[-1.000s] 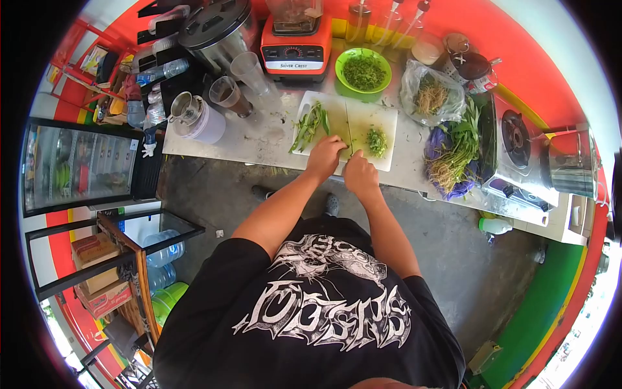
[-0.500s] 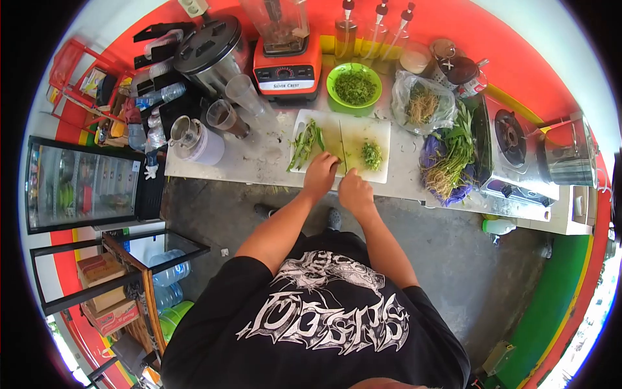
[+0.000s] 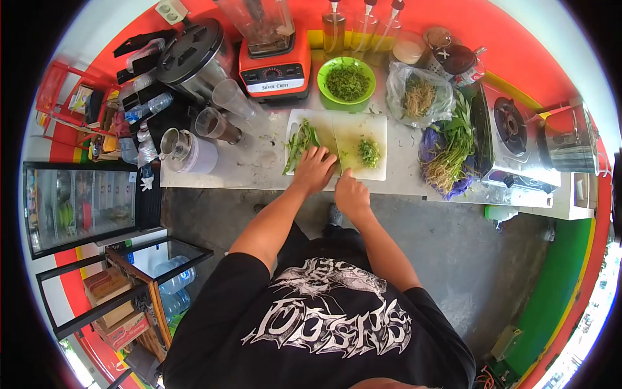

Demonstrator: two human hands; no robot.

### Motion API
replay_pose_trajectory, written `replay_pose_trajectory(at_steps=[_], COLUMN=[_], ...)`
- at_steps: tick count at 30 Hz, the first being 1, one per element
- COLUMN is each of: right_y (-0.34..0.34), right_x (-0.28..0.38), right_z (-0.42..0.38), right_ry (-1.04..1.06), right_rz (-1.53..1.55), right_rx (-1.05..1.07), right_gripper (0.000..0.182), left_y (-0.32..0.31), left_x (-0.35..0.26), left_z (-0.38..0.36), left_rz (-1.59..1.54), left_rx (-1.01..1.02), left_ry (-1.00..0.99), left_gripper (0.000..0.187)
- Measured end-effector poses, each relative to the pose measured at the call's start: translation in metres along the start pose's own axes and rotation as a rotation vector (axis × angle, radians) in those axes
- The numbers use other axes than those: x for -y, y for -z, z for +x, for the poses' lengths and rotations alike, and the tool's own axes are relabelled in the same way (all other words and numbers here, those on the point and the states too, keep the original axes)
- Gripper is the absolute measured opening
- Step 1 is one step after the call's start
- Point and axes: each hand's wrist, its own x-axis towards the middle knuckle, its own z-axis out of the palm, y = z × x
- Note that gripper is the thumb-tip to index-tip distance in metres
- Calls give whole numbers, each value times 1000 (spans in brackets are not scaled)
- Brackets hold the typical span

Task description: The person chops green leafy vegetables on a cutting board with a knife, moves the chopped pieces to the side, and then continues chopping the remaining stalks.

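A white cutting board (image 3: 363, 120) lies on the counter in front of me. My left hand (image 3: 315, 170) rests over the board's left half, fingers apart and touching the edge of a pile of long green leaves (image 3: 299, 146). In my right hand (image 3: 353, 196), at the board's front edge, is the handle of a knife (image 3: 339, 146). Its thin blade points away from me across the board. Right of the blade sits a small heap of chopped greens (image 3: 368, 153). Behind the board stands a green bowl (image 3: 322, 81) of chopped greens.
Left on the counter are plastic cups (image 3: 217, 125), a white container (image 3: 194, 155) and a red blender (image 3: 275, 68). To the right lie a clear plastic bag (image 3: 440, 107) with roots and a bunch of leafy greens (image 3: 450, 146), beside a gas stove (image 3: 508, 142). Pump bottles (image 3: 334, 34) line the wall.
My left hand has moved left and away from the knife, onto the leaves, and its fingers have spread. The right hand stays on the knife. The view has shifted slightly.
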Motion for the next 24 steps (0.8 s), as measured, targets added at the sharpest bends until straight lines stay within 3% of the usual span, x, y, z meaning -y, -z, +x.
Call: replay_pose_trajectory(at_steps=[13,24], right_y=[-8,-4], right_x=[9,22], right_z=[4,3], right_ry=[-17,-125], right_rz=[-55,-77], right_rx=[-97,6], right_gripper=[23,26], left_y=[4,5], left_x=[6,7], left_z=[2,4], left_rz=[3,-27], left_rx=[131,171], left_ry=[29,41], left_gripper=[18,18])
